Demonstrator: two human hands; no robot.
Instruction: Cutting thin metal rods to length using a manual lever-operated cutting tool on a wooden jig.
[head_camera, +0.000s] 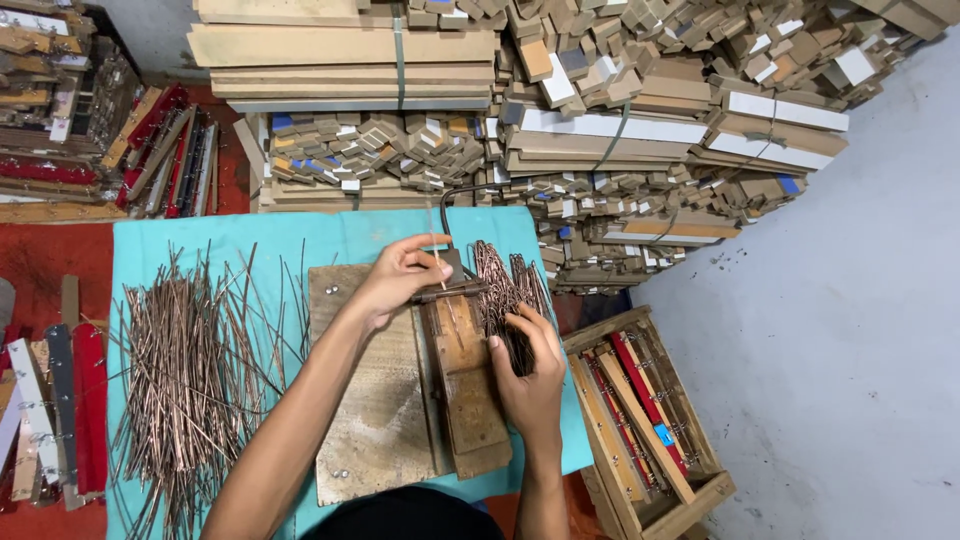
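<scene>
I am pinching a thin rod (437, 258) in my left hand (398, 282) at the wooden jig (465, 375); my right hand (528, 375) is gripping the bent bundle (505, 290). A large straight-rod pile (195, 375) is remaining on the worktop (150, 240), I judge.

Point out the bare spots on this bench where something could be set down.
Free: the board's flat face between the left forearm and the wooden jig; the teal cloth strip along the far edge, above the rods. Crowded: the loose metal rods cover the cloth's left side; bent wire pieces pack the area by the right hand and left hand.
</scene>
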